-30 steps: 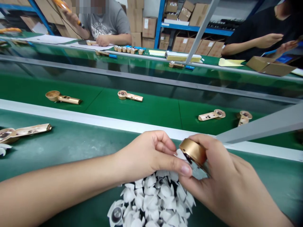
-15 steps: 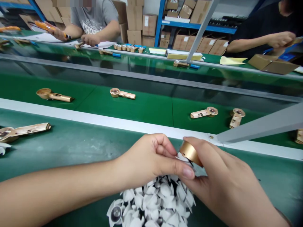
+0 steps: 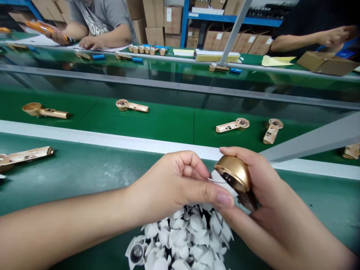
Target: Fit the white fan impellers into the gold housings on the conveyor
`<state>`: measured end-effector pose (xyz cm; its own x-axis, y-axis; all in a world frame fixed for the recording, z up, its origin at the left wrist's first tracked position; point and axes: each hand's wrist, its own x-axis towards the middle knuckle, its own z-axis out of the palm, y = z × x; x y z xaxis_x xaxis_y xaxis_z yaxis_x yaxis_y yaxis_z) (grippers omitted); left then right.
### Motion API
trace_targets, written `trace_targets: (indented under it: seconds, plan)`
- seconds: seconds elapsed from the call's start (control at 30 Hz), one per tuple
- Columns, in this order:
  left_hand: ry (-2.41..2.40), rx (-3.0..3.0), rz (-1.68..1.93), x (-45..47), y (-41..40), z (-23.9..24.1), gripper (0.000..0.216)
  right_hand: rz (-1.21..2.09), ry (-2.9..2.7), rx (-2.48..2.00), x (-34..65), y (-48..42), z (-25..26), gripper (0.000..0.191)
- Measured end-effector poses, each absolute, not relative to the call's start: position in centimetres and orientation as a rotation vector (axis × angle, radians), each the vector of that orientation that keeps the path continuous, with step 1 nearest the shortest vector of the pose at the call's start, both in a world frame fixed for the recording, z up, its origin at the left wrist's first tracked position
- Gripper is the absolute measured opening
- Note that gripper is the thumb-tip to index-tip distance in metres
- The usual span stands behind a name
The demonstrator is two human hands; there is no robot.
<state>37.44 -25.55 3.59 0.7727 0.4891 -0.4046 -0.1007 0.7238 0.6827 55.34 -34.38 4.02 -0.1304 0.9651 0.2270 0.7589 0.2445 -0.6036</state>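
My right hand point(image 3: 261, 202) grips a gold handle-shaped part by its round head point(image 3: 234, 173), held just above the green mat. My left hand point(image 3: 180, 183) is closed in a pinch, thumb and fingers pressing a small white cone piece point(image 3: 221, 178) against the open face of that gold head. Directly under both hands lies a heap of several white cone pieces point(image 3: 185, 240). Another gold part point(image 3: 25, 155) lies on the mat at the far left.
Beyond a white rail point(image 3: 112, 140), a green conveyor belt point(image 3: 168, 123) carries several gold parts point(image 3: 132, 106). A grey metal bar point(image 3: 317, 138) slants in from the right. Two other people work at the far bench, with cardboard boxes point(image 3: 326, 62) and shelves behind them.
The gold parts on the belt have drifted left. My right hand tilted the gold head so its domed back faces up, while my left hand stayed pinched against it.
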Motion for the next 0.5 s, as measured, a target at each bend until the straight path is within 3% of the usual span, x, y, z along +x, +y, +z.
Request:
trace_targets:
  seconds: [0.23, 0.5]
  plan:
    - [0.648, 0.748, 0.353, 37.4, -25.8, 2.8, 0.04, -0.193, -2.15, -1.558, 55.1, -34.1, 3.5, 0.042]
    - [0.656, 0.743, 0.323, 37.4, -26.2, 3.0, 0.045, -0.44, -2.109, -1.581, 54.5, -34.5, 1.8, 0.045]
